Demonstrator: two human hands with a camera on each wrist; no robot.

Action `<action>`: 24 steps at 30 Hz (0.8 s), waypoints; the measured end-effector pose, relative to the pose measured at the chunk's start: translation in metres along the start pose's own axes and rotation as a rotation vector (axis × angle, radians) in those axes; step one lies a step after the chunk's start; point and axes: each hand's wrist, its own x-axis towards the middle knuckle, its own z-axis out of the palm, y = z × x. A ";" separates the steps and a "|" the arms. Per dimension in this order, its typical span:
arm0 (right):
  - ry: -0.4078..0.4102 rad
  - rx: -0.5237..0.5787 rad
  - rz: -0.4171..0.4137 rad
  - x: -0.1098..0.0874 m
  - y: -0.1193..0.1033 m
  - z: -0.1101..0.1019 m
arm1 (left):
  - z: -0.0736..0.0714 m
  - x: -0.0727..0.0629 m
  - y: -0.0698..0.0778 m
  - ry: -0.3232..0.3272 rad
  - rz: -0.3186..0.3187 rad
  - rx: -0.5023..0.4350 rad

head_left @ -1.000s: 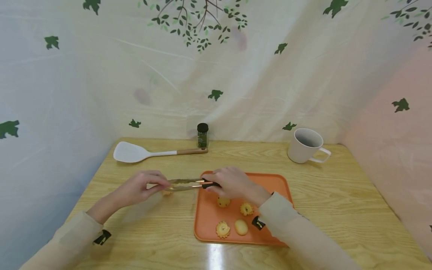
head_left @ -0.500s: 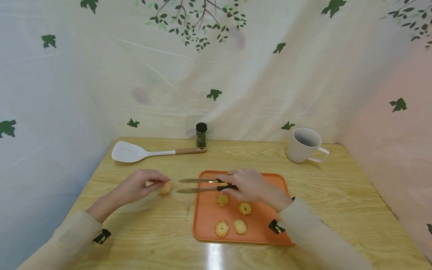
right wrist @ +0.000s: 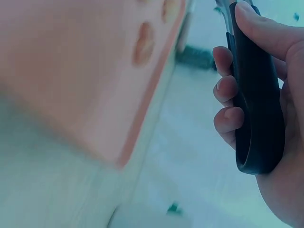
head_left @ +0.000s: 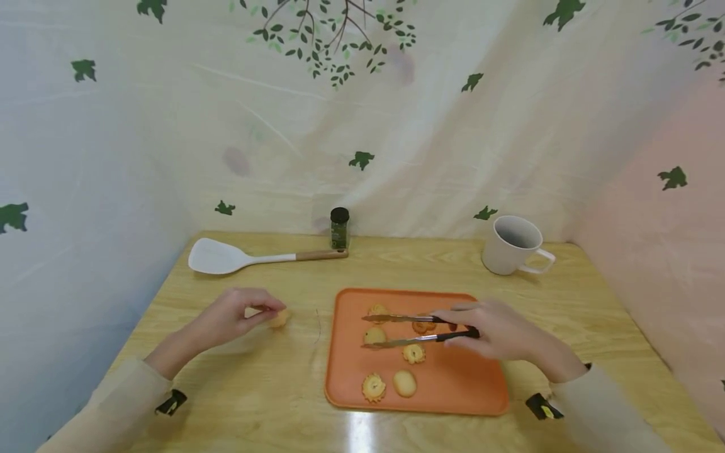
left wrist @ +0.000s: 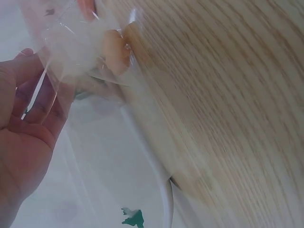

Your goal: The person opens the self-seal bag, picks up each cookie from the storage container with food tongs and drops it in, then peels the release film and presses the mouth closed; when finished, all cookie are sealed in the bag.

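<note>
My left hand [head_left: 238, 314] pinches the edge of a clear plastic bag [left wrist: 78, 35] at the left of the table. Inside the bag, a golden cookie [left wrist: 116, 52] shows through the film. In the head view that same cookie [head_left: 280, 319] hangs just below the fingertips. My right hand [head_left: 504, 333] grips a pair of tongs by their black handles [right wrist: 256, 95]. The tongs [head_left: 404, 343] point left over the orange tray [head_left: 453, 393], their two arms spread apart with nothing between the tips. Several cookies lie on the tray, among them a round one [head_left: 404, 382] and a scalloped one [head_left: 374, 387].
A white spatula [head_left: 218, 257] with a wooden handle lies at the back left. Beside its handle end stands a spice jar [head_left: 339, 229] with a black lid. At the back right is a white mug [head_left: 504, 251]. Printed cloth [head_left: 396, 126] encloses the table.
The tongs, first with their tips at the bag, have moved right with my right hand and are now over the tray. My left hand stays in place, holding the bag.
</note>
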 end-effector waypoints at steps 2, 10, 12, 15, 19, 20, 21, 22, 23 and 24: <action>0.012 -0.007 0.017 -0.019 0.003 0.000 | 0.002 -0.001 0.000 0.000 0.019 -0.009; 0.013 -0.019 0.106 -0.068 0.013 0.010 | 0.006 -0.007 0.001 -0.004 0.011 -0.028; 0.009 -0.035 0.111 -0.073 0.015 0.014 | 0.005 -0.007 0.001 -0.004 -0.005 -0.024; 0.013 -0.039 0.102 -0.077 0.018 0.017 | 0.005 -0.007 0.002 -0.005 -0.008 -0.018; 0.032 -0.033 0.091 -0.081 0.020 0.018 | 0.004 -0.006 0.001 -0.005 0.009 -0.028; 0.033 -0.031 0.094 -0.082 0.021 0.018 | 0.004 -0.006 0.001 -0.005 0.012 -0.032; 0.035 -0.026 0.098 -0.083 0.021 0.018 | 0.004 -0.006 0.001 -0.005 0.014 -0.037; 0.036 -0.020 0.101 -0.084 0.021 0.018 | 0.004 -0.006 0.001 -0.006 0.013 -0.042; 0.036 -0.012 0.107 -0.084 0.021 0.018 | 0.004 -0.006 0.000 -0.006 0.014 -0.046; 0.038 -0.009 0.112 -0.085 0.022 0.019 | 0.004 -0.006 0.000 -0.007 0.012 -0.047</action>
